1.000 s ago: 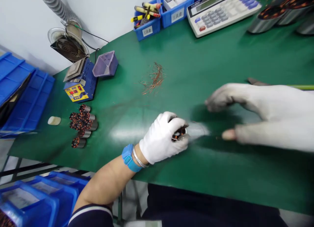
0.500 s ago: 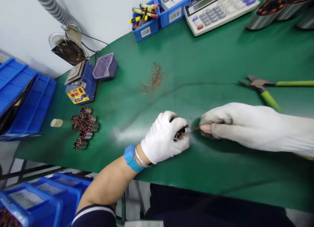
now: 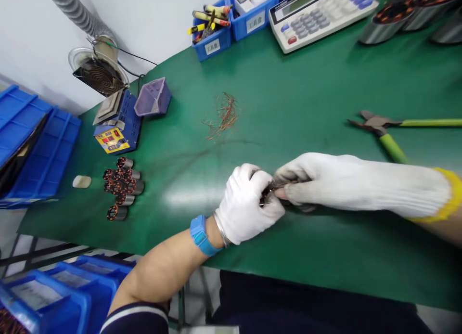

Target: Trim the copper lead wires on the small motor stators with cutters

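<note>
My left hand, in a white glove, is closed around a small motor stator with dark and copper-coloured windings. Most of the stator is hidden by the gloved fingers. My right hand, also gloved but with a bare thumb tip showing, pinches thin copper wires right beside the stator. The two hands nearly touch, and where the wires meet the stator is partly covered. To the right of my hands, pliers with green handles lie with their jaws apart.
Copper wire scraps lie mid-table. Several stators stand at left near a blue solder pot and a purple tray. At the back are blue tool boxes, a calculator and larger stators.
My right hand has moved left, up to the stator, still pinching the wires. The left hand has shifted slightly right with the stator in it.
</note>
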The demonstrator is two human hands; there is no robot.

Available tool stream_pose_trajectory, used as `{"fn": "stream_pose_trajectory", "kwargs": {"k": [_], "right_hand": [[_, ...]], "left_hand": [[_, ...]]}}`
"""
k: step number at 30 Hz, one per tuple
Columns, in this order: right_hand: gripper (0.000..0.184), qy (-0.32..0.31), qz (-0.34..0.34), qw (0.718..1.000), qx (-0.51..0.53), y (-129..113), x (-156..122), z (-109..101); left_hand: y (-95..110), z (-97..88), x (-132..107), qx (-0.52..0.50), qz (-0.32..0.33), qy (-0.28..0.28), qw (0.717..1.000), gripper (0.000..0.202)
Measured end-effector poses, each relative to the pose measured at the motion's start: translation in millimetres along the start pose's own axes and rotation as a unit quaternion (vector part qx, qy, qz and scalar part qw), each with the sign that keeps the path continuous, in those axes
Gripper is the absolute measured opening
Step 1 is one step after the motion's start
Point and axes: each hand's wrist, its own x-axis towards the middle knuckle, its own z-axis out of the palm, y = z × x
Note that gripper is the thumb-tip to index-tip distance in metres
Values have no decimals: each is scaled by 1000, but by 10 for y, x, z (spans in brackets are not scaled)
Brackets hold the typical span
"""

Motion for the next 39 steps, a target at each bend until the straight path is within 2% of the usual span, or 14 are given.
{"fn": "stream_pose_trajectory", "kwargs": {"k": [4, 8, 11, 15, 19, 21, 23, 25, 28, 30, 31, 33, 36, 39], "right_hand": [[29, -95, -1, 988, 123, -57, 27, -31], [32, -67, 8, 996, 63, -52, 16, 5], [35, -16, -22, 999, 23, -42, -2, 52], [43, 26, -75, 996, 48, -50, -69, 80], [52, 56, -97, 989, 93, 8, -139, 99], [56, 58, -94, 988, 106, 54, -149, 105], [58, 45, -95, 985, 138, 74, -150, 101], [61, 29, -105, 974, 200, 49, -151, 90], [60, 0, -129, 949, 288, -29, -166, 77], [60, -11, -138, 943, 303, -62, -188, 76], [60, -8, -139, 946, 292, -69, -201, 74], [60, 10, -147, 961, 234, -78, -231, 67], [58, 41, -190, 976, 100, -113, -262, 44], [56, 67, -219, 973, 18, -144, -251, 35]], "left_hand": [[13, 25, -26, 1, 9, 28, 1000, 7], [27, 26, -59, -38, -14, 57, 998, 18], [-28, -33, -55, -174, -99, 10, 980, 43], [-188, -274, 9, -425, -238, -30, 873, 60], [-222, -536, 44, -532, -316, -252, 744, 67], [-174, -568, 26, -545, -332, -275, 719, 64], [-116, -540, -11, -559, -314, -206, 739, 63], [-70, -498, -59, -540, -238, -115, 799, 54], [-20, -490, -129, -403, -18, -3, 915, 33], [17, -519, -158, -295, 95, 25, 950, 23], [37, -534, -163, -266, 97, 35, 958, 23], [69, -547, -154, -292, -30, 43, 955, 33], [53, -516, -89, -430, -260, -49, 863, 44], [-28, -470, -10, -561, -320, -250, 721, 67]]}}
